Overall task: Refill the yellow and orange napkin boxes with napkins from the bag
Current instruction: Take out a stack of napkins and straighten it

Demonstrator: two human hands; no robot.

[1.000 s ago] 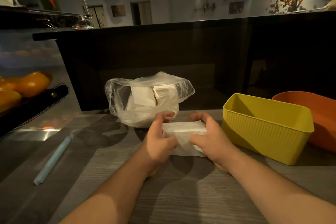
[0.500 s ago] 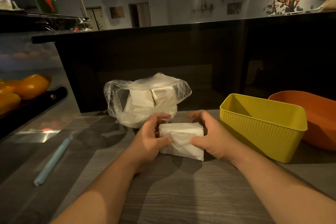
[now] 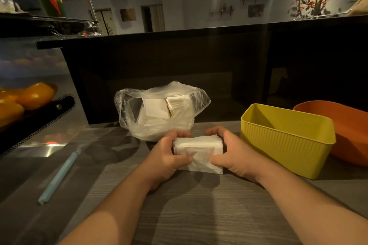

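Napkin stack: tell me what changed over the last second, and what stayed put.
Little changed. The left hand and right hand keep gripping the napkin stack, which dipped slightly and now seems to rest on the table in front of the bag; the fingers only readjusted. The bag, yellow box, orange box and blue stick stayed put.

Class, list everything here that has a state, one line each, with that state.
napkin stack: gripped between both hands.
left hand: grips the stack's left end.
right hand: grips its right end.
plastic bag: slumped, napkins inside.
yellow box: upright, no napkins visible.
orange box: upright, contents hidden.
blue stick: lying flat.
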